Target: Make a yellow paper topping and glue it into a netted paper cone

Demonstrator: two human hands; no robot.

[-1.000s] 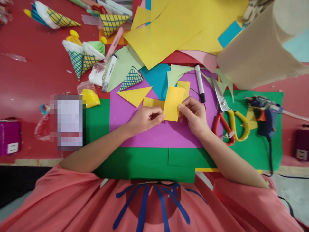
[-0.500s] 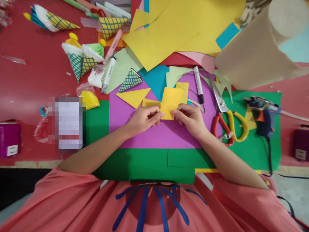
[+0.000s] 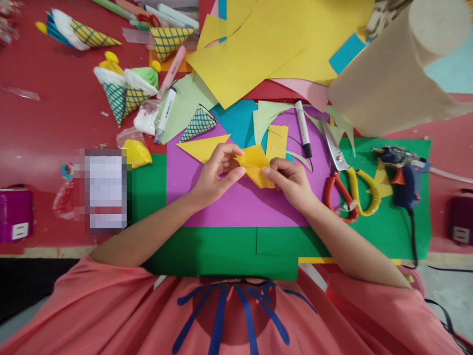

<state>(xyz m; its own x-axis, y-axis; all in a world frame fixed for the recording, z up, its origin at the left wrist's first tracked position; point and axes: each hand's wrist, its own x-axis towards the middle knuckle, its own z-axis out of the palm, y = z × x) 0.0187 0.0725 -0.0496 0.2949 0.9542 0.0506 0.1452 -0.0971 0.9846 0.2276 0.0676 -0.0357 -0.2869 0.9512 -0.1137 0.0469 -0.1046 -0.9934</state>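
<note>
I pinch bent yellow paper [image 3: 255, 163], left hand [image 3: 218, 175] and right hand [image 3: 291, 181] grasping it, scissors [image 3: 339, 158] right of my grip.

Between our left hand [image 3: 218, 181] and right hand [image 3: 293, 182] we see golden-yellow paper [image 3: 257, 166], with a purple sheet [image 3: 229, 212] beneath them. Just beyond our left hand we have a pale paper cone [image 3: 199, 124] crosshatched in dark teal; right of our right hand, scissors [image 3: 339, 161] show one red and one yellow handle, beside a navy glue gun [image 3: 409, 183] with an orange trigger [image 3: 398, 175].
</note>
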